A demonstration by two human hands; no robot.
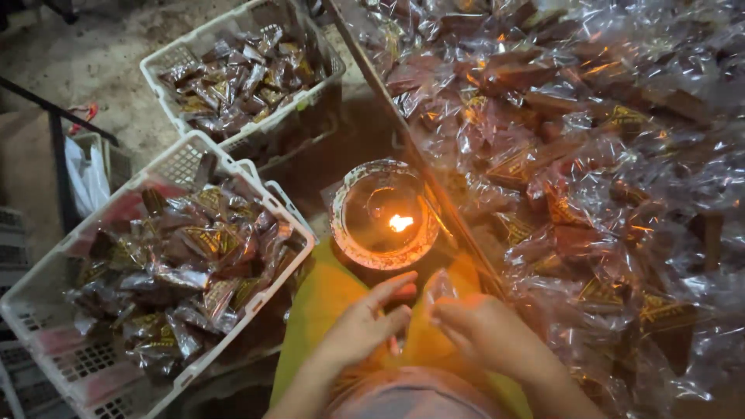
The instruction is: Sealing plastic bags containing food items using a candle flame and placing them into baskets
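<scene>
My left hand and my right hand meet low in the middle, just in front of a small round bowl with a burning flame in it. Between the fingertips of both hands is a clear plastic packet, its top end close to the bowl's near rim. My left fingers are stretched out beside it; my right fingers pinch its lower part. A yellow-green cloth lies under my hands.
A big heap of clear-wrapped brown pieces fills the right side. Two white plastic baskets at the left hold several wrapped packets. A white bag hangs by a dark bar at the far left.
</scene>
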